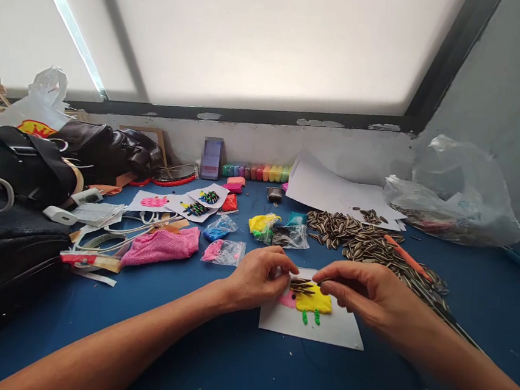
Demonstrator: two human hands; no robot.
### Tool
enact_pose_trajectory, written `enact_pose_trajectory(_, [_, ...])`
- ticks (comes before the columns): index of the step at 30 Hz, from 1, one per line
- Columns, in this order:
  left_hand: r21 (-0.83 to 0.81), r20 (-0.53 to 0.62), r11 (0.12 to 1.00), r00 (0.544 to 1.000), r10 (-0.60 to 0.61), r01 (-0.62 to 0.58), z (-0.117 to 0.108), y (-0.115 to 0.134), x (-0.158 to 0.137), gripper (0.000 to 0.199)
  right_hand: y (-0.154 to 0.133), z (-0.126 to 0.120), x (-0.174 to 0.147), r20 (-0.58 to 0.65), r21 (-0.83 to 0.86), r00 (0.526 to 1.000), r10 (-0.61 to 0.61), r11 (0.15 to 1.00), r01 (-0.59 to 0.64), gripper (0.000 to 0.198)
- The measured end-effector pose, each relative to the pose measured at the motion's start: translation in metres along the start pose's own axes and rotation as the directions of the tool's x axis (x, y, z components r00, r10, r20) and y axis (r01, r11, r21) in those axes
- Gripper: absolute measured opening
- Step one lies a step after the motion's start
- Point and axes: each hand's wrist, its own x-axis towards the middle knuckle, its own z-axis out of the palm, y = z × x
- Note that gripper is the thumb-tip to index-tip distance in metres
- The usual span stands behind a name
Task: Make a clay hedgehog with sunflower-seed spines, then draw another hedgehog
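Note:
A white sheet of paper (339,330) carries a clay figure with a yellow clay body (320,304), a pink clay head (287,299) and two green clay legs (317,317). Several striped sunflower seeds (304,286) stick out over the upper left of the yellow body. My right hand (365,291) pinches a single sunflower seed (324,281) between thumb and index finger, just above the body's right side. Curled at the sheet's left edge, my left hand (263,278) has its fingertips close to the seeds on the figure. Whatever lies inside its fingers is hidden.
A heap of sunflower seeds (370,245) with an orange-handled tool (405,257) lies at right. Bagged clay (223,251), finished clay pictures (197,207) and a pink cloth (163,247) are left of centre. Black bags (28,160) stand far left; a plastic bag (466,196) is at right.

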Motion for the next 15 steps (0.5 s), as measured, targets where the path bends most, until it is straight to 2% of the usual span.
enact_pose_trajectory(4, [-0.030, -0.014, 1.000, 1.000, 0.000, 0.000, 0.001, -0.001, 0.000, 0.028, 0.000, 0.003, 0.002, -0.089, 0.104, 0.996, 0.025, 0.994, -0.016, 0.030])
enact_pose_trajectory(7, [-0.069, -0.078, 0.997, 0.997, 0.025, -0.031, -0.001, -0.002, 0.001, 0.026, 0.002, 0.005, 0.004, -0.153, 0.117, 0.987, 0.050, 0.993, -0.032, 0.029])
enact_pose_trajectory(12, [-0.119, -0.233, 0.989, 0.970, 0.064, -0.094, -0.013, 0.011, 0.003, 0.020, 0.005, 0.009, 0.005, -0.226, -0.134, 0.973, -0.042, 0.991, 0.011, 0.013])
enact_pose_trajectory(15, [-0.202, -0.161, 0.979, 0.987, 0.004, -0.037, -0.016, 0.026, 0.000, 0.014, 0.004, 0.016, 0.003, -0.228, -0.309, 0.961, -0.157, 0.948, 0.081, 0.007])
